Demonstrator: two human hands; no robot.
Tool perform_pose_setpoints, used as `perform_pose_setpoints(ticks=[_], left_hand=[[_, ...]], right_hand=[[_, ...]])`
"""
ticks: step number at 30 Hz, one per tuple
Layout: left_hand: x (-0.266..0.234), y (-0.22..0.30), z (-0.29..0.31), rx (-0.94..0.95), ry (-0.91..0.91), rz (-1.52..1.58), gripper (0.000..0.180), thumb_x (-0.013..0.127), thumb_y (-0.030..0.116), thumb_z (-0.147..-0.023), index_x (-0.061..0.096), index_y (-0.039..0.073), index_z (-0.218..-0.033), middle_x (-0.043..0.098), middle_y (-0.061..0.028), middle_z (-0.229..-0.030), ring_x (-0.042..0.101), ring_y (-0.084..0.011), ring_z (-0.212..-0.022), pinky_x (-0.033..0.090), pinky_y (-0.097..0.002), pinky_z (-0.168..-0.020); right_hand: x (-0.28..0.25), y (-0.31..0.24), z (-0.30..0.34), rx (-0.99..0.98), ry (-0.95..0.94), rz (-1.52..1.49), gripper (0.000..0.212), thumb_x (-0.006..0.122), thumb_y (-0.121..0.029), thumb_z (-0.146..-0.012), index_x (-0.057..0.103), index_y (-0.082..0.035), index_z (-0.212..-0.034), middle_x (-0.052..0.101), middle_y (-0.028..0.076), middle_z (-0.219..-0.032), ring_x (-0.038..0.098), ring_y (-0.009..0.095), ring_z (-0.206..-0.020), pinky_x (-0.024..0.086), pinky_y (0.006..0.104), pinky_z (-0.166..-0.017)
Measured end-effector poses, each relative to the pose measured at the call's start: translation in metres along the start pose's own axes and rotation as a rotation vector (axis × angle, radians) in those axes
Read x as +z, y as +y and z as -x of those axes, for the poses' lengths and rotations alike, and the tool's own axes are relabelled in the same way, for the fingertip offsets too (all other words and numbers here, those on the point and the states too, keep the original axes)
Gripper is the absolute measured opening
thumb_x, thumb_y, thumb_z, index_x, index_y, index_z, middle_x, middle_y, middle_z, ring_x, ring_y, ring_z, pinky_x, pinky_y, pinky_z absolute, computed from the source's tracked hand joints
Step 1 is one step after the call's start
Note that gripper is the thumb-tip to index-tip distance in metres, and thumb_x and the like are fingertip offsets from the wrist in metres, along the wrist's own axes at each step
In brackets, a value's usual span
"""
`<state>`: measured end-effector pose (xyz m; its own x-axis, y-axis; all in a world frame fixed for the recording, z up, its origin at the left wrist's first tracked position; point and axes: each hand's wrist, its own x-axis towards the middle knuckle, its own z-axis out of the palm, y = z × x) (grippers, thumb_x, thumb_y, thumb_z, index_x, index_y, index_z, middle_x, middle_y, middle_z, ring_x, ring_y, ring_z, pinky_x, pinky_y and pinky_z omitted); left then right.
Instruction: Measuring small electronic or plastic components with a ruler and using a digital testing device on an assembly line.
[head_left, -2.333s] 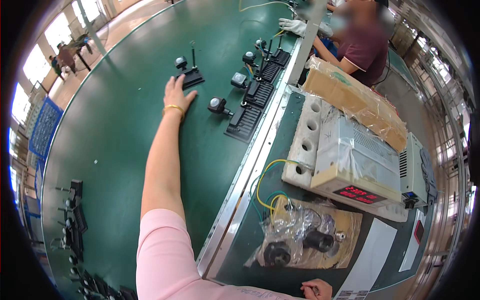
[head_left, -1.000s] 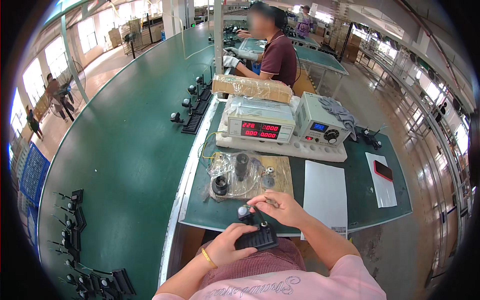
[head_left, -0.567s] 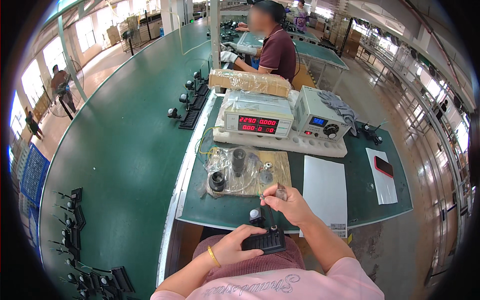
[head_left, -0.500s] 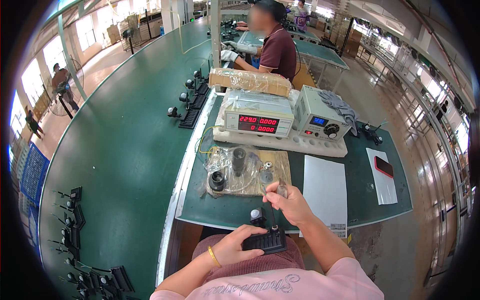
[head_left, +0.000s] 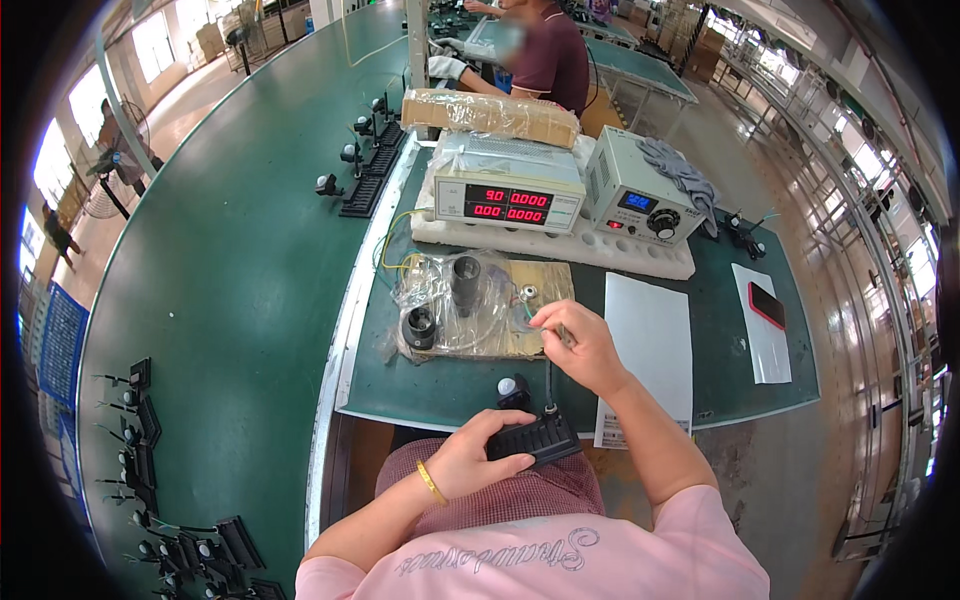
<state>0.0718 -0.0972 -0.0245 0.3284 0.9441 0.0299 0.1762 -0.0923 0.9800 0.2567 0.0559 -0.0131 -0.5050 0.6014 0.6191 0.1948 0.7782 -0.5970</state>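
On my lap lies a black finned lamp housing (head_left: 535, 438), a floodlight by its look, with a small white-domed sensor (head_left: 512, 390) at its far side. My left hand (head_left: 478, 450) is closed round its left end, thumb along the near edge. A dark cable (head_left: 549, 385) rises from the housing to my right hand (head_left: 585, 350), whose fingers are pinched on its end. A greyish, stick-like piece (head_left: 567, 337) shows in that fist; its kind is unclear. Just beyond the fingertips is a wooden board (head_left: 545, 285) with a small metal terminal (head_left: 527, 292) and thin wires.
Black round sockets (head_left: 465, 285) stand on the plastic-wrapped part of the board. Behind are a meter with red digits (head_left: 510, 200) and a grey power unit (head_left: 640, 205). White paper (head_left: 645, 350) and a phone (head_left: 766, 305) lie right. More lamps (head_left: 135, 440) line the left bench. A co-worker (head_left: 550, 60) sits beyond.
My right hand has brought the cable end nearer the board's terminal. The housing has tilted, its right end now farther from me. The meter's digits have changed, and the whole view has shifted.
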Motion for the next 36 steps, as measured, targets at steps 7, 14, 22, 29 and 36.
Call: perform_pose_setpoints(ticks=[7,14,22,29,36], left_hand=[[0.008,0.011,-0.015,0.015,0.072,-0.202,0.048,0.075,0.019,-0.077,0.058,0.009,-0.121,0.057,-0.0153,-0.109,0.059,-0.0287,-0.101,0.048,-0.0337,-0.089],[0.021,0.003,-0.030,0.140,0.215,-0.662,0.044,0.075,0.031,-0.074,0.061,0.014,-0.113,0.056,-0.0152,-0.105,0.061,-0.0328,-0.088,0.051,-0.0393,-0.077],[0.024,0.001,-0.037,0.141,0.263,-0.733,0.044,0.074,0.032,-0.075,0.061,0.015,-0.112,0.055,-0.0150,-0.106,0.060,-0.0327,-0.088,0.050,-0.0395,-0.077],[0.024,0.000,-0.041,0.111,0.263,-0.710,0.042,0.074,0.030,-0.074,0.061,0.015,-0.112,0.055,-0.0141,-0.103,0.061,-0.0328,-0.086,0.051,-0.0403,-0.076],[0.026,-0.006,-0.042,0.105,0.252,-0.697,0.042,0.074,0.030,-0.074,0.061,0.015,-0.111,0.056,-0.0132,-0.102,0.061,-0.0323,-0.084,0.051,-0.0405,-0.075]], right_hand=[[0.002,0.007,-0.007,0.707,-0.083,-0.193,0.011,0.055,-0.011,-0.089,0.055,0.000,-0.087,0.063,0.006,-0.077,0.055,0.011,-0.068,0.045,0.0281,-0.066],[-0.004,0.049,-0.017,0.771,-0.322,0.116,0.023,0.057,-0.020,-0.085,0.059,0.003,-0.085,0.060,0.011,-0.070,0.057,0.018,-0.067,0.045,0.0341,-0.065],[-0.001,0.058,-0.031,0.800,-0.518,0.314,0.033,0.055,-0.027,-0.080,0.063,0.000,-0.097,0.065,0.024,-0.096,0.062,0.041,-0.092,0.048,0.0461,-0.081],[0.003,0.066,-0.032,0.767,-0.565,0.431,0.031,0.055,-0.026,-0.080,0.064,-0.003,-0.099,0.065,0.020,-0.100,0.062,0.039,-0.095,0.049,0.0465,-0.083],[0.000,0.061,-0.034,0.776,-0.562,0.433,0.028,0.056,-0.024,-0.080,0.065,-0.004,-0.098,0.066,0.019,-0.101,0.062,0.038,-0.096,0.049,0.0465,-0.084]])
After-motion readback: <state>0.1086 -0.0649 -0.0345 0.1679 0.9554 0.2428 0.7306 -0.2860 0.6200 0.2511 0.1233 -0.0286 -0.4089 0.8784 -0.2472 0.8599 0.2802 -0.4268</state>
